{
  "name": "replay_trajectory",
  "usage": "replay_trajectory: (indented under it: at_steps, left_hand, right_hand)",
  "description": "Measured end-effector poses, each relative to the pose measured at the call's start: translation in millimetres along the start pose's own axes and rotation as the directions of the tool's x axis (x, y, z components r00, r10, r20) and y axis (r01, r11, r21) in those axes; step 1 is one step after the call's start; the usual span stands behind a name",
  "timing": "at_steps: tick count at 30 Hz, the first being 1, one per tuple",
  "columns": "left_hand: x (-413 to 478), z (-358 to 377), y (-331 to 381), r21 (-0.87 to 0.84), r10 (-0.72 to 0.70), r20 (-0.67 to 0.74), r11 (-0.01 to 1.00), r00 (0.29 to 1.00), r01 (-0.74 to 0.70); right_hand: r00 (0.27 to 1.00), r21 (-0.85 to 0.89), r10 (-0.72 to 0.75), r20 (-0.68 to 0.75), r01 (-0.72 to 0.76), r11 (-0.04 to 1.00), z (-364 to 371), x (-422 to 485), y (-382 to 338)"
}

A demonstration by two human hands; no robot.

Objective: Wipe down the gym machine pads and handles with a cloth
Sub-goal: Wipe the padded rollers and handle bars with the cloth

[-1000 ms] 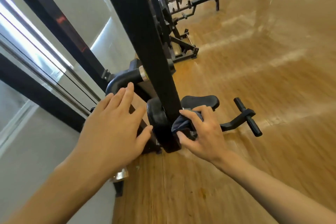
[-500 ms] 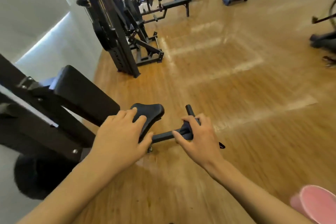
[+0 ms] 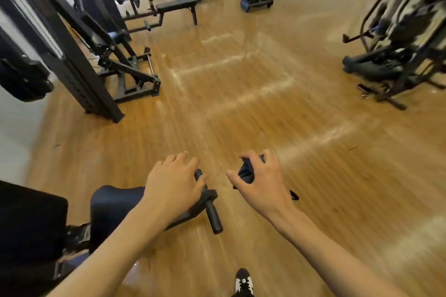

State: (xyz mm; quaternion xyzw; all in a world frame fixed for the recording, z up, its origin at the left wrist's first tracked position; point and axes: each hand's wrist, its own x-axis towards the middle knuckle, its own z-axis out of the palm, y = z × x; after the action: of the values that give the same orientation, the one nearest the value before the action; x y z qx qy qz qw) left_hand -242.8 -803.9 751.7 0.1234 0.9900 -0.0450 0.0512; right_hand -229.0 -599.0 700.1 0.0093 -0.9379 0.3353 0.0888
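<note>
My right hand (image 3: 260, 183) is shut on a dark blue cloth (image 3: 245, 172), held in the air above the wooden floor, apart from the machine. My left hand (image 3: 175, 182) hovers, fingers spread, over the black T-shaped handle bar (image 3: 212, 216) of the machine; whether it touches the bar I cannot tell. The black seat pad (image 3: 113, 202) lies just left of that bar, partly under my left forearm. A larger black pad (image 3: 29, 222) fills the lower left edge.
A black weight-stack machine (image 3: 79, 72) stands at the left, a flat bench (image 3: 176, 6) behind it. Another machine (image 3: 395, 60) stands at the right. Open wooden floor (image 3: 241, 94) lies ahead. My shoe (image 3: 243, 282) shows at the bottom edge.
The view has swung right, away from the machine frame. My right hand with the cloth has come off the handle bar and moved right of it; my left hand has shifted from the seat pad to the bar.
</note>
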Motion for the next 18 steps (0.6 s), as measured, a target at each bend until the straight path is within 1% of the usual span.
replay_trajectory:
  at_steps: [5,7,10,13,15,18]
  left_hand:
    - [129.3,-19.2,-3.2,-0.045,-0.054,-0.044,0.998,0.998,0.052]
    - [176.7,-22.9,-2.4,-0.049,-0.057,-0.075,0.997,0.996,0.053]
    - [252.6,-23.0,-2.9,-0.062,-0.068,-0.144,0.996,0.987,0.059]
    - [329.2,-23.6,-5.7,-0.086,-0.082,-0.254,0.994,0.964,0.062]
    - [376.7,-29.4,-8.0,-0.059,-0.094,-0.264,0.995,0.960,0.081]
    - [436.9,-40.6,-17.8,-0.019,-0.116,-0.249,0.993,0.962,0.115]
  right_hand:
    - [1.000,-0.063,0.023,0.002,-0.022,0.998,-20.2,126.9,29.6]
    - [1.000,-0.049,0.020,-0.008,-0.021,0.999,-21.5,174.6,43.6]
    - [1.000,-0.092,-0.002,-0.020,0.000,0.996,-17.2,255.4,65.8]
    - [0.997,-0.113,-0.082,-0.009,0.081,0.990,-9.4,349.1,82.9]
    - [0.987,-0.132,-0.155,0.029,0.158,0.979,-6.7,411.5,89.0]
    - [0.962,-0.170,-0.245,0.123,0.264,0.950,-8.5,494.0,92.5]
